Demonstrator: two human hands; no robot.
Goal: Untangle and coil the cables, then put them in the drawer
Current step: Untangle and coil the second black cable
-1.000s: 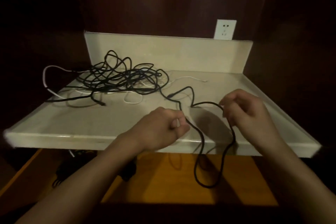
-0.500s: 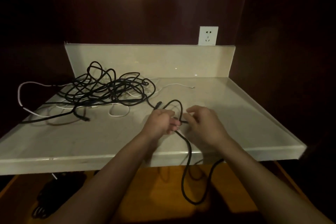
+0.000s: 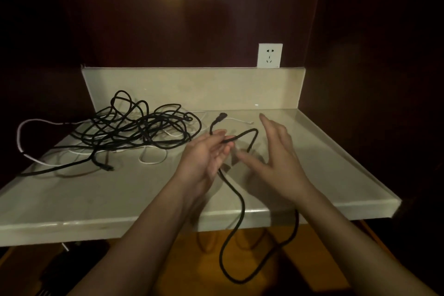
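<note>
Head camera: your hands work one black cable (image 3: pixel 234 202) free above a pale stone countertop (image 3: pixel 108 190).

Your left hand (image 3: pixel 206 156) pinches that cable near its plug end, the black plug (image 3: pixel 219 116) standing up just beyond your fingertips, while a short bend arcs to the right and the rest drops over the counter's front edge in a long hanging loop. Your right hand (image 3: pixel 276 151) hovers beside it, fingers spread wide and gripping nothing; its lower fingers are blurred. At the counter's left rear lies a tangled heap of black cables (image 3: pixel 144 127), with thin white cables (image 3: pixel 153 160) threaded under it and trailing off the left edge. A white wall socket (image 3: pixel 269 55) sits above the backsplash. Below the counter, the orange wooden drawer (image 3: pixel 312 269) shows, open.
</note>
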